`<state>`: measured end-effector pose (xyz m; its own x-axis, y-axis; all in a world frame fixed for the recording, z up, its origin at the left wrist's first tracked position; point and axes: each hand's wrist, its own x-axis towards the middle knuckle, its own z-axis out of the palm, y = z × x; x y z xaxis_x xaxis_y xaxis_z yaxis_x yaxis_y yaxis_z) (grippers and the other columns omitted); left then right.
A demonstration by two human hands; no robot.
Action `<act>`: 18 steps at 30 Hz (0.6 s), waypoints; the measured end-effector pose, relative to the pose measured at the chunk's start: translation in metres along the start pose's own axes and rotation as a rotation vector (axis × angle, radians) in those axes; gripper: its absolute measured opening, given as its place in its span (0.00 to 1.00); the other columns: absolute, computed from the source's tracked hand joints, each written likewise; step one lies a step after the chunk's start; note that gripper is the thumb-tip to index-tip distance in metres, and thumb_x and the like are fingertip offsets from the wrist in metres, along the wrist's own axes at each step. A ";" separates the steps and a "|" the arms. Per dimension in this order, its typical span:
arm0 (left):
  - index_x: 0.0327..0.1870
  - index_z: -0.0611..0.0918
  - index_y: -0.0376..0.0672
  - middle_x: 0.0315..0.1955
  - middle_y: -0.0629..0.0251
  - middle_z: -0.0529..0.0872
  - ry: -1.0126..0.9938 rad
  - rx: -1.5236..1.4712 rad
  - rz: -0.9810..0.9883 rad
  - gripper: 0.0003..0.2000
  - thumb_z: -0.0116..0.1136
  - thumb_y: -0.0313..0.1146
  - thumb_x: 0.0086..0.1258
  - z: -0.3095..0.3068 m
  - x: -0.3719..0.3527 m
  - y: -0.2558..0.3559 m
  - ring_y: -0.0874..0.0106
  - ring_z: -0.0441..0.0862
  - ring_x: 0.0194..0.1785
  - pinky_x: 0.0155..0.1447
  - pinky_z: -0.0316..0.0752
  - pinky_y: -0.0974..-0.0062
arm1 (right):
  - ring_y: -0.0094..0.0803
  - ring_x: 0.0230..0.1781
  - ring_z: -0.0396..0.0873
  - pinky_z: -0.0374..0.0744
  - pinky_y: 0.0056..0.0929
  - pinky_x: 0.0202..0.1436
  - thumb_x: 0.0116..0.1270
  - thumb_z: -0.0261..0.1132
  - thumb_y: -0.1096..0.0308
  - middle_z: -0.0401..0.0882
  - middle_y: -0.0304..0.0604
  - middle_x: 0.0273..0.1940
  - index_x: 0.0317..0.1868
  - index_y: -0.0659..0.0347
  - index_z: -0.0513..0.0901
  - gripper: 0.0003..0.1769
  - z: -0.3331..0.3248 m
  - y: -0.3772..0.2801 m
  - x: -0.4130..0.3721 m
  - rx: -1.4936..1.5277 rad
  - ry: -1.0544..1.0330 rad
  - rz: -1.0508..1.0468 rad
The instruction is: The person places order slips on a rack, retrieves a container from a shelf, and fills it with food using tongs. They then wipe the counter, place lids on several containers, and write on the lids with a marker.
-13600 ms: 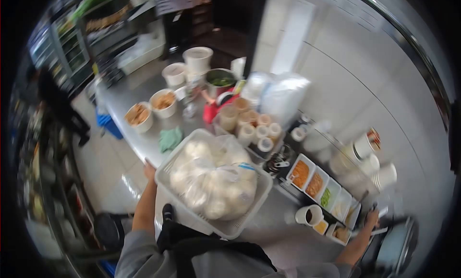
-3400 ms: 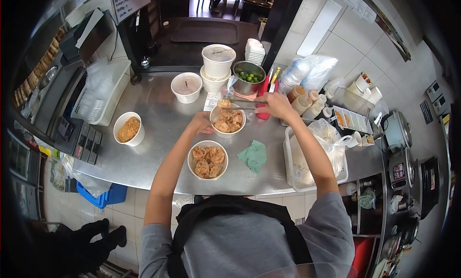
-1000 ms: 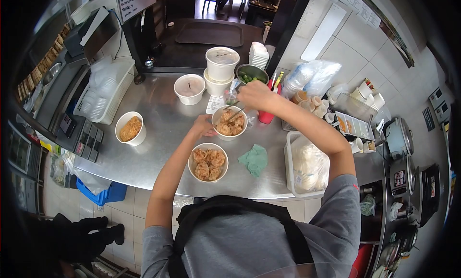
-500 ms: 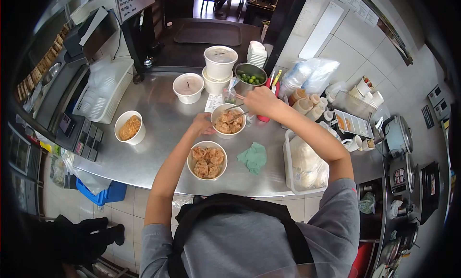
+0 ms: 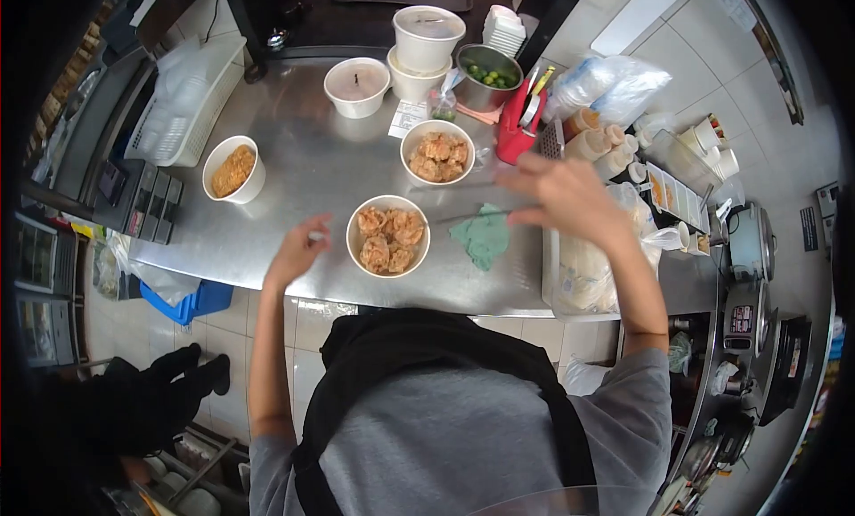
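My right hand (image 5: 565,195), smeared by motion, holds thin metal tongs (image 5: 465,217) out to the left above the counter, near a crumpled green cloth (image 5: 482,237). The tongs' two arms are spread and blurred. My left hand (image 5: 303,249) is empty, fingers loosely bent and apart, just left of the near white bowl (image 5: 351,253). That bowl holds several browned fried pieces (image 5: 389,240). Behind it is a second white bowl (image 5: 411,171) with smaller fried chunks (image 5: 439,156). Farther left stands a white paper bowl (image 5: 249,186) with a golden fried piece (image 5: 233,170).
Lidded white tubs (image 5: 356,106) stand at the back beside a receipt (image 5: 408,119) and a metal pot (image 5: 481,96) of green limes. A red utensil holder (image 5: 514,133), sauce bottles (image 5: 590,147) and a plastic bin (image 5: 552,284) line the right. A person's dark-clothed legs (image 5: 169,373) show lower left.
My right hand has drawn the tongs out of the far bowl, moving right and nearer. My left hand has let go of that bowl and moved left and back. The view has tilted down.
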<state>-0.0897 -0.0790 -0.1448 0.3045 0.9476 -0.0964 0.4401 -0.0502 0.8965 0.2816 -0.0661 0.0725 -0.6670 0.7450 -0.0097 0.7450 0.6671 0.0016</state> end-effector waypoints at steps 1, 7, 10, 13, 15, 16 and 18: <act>0.58 0.71 0.39 0.40 0.61 0.78 -0.031 -0.138 -0.123 0.19 0.53 0.34 0.66 0.008 -0.012 -0.003 0.73 0.81 0.35 0.38 0.76 0.78 | 0.39 0.28 0.78 0.74 0.35 0.28 0.43 0.70 0.55 0.77 0.38 0.36 0.47 0.51 0.80 0.27 0.009 -0.011 0.001 0.041 0.008 -0.021; 0.66 0.59 0.44 0.47 0.55 0.72 -0.072 -0.634 -0.365 0.25 0.48 0.35 0.70 0.044 -0.015 0.010 0.69 0.83 0.37 0.40 0.80 0.77 | 0.38 0.26 0.78 0.73 0.34 0.25 0.44 0.70 0.56 0.73 0.37 0.32 0.48 0.51 0.79 0.27 0.043 -0.024 0.023 0.107 -0.100 -0.169; 0.66 0.59 0.46 0.46 0.55 0.72 -0.078 -0.533 -0.302 0.24 0.46 0.31 0.69 0.041 -0.006 0.029 0.68 0.83 0.37 0.38 0.82 0.78 | 0.36 0.27 0.78 0.73 0.33 0.25 0.44 0.70 0.57 0.73 0.37 0.33 0.47 0.52 0.78 0.26 0.050 -0.026 0.037 0.045 -0.075 -0.254; 0.67 0.57 0.49 0.46 0.52 0.71 -0.077 -0.589 -0.331 0.26 0.46 0.28 0.67 0.047 -0.003 0.027 0.66 0.83 0.38 0.39 0.82 0.76 | 0.33 0.29 0.78 0.73 0.33 0.26 0.43 0.70 0.58 0.72 0.35 0.33 0.47 0.52 0.78 0.27 0.056 -0.035 0.039 -0.036 -0.046 -0.275; 0.67 0.56 0.49 0.46 0.52 0.71 -0.022 -0.653 -0.354 0.27 0.45 0.26 0.67 0.055 -0.007 0.030 0.65 0.83 0.38 0.39 0.82 0.75 | 0.30 0.29 0.78 0.73 0.31 0.27 0.43 0.69 0.60 0.72 0.35 0.33 0.47 0.52 0.78 0.26 0.055 -0.037 0.033 -0.090 0.008 -0.268; 0.67 0.55 0.50 0.47 0.51 0.71 0.008 -0.687 -0.367 0.27 0.44 0.25 0.66 0.058 -0.011 0.028 0.64 0.83 0.38 0.40 0.83 0.74 | 0.29 0.29 0.77 0.73 0.29 0.28 0.44 0.69 0.61 0.72 0.34 0.33 0.47 0.53 0.78 0.26 0.054 -0.035 0.025 -0.113 0.050 -0.263; 0.66 0.50 0.52 0.47 0.49 0.72 0.012 -0.835 -0.380 0.28 0.44 0.24 0.67 0.066 -0.014 0.020 0.62 0.83 0.40 0.41 0.83 0.72 | 0.26 0.29 0.76 0.73 0.26 0.29 0.45 0.68 0.62 0.71 0.34 0.33 0.48 0.52 0.78 0.26 0.054 -0.035 0.008 -0.169 0.120 -0.225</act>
<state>-0.0295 -0.1145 -0.1542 0.2534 0.8571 -0.4485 -0.2458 0.5055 0.8271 0.2506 -0.0838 0.0186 -0.8187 0.5672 0.0893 0.5734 0.7994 0.1793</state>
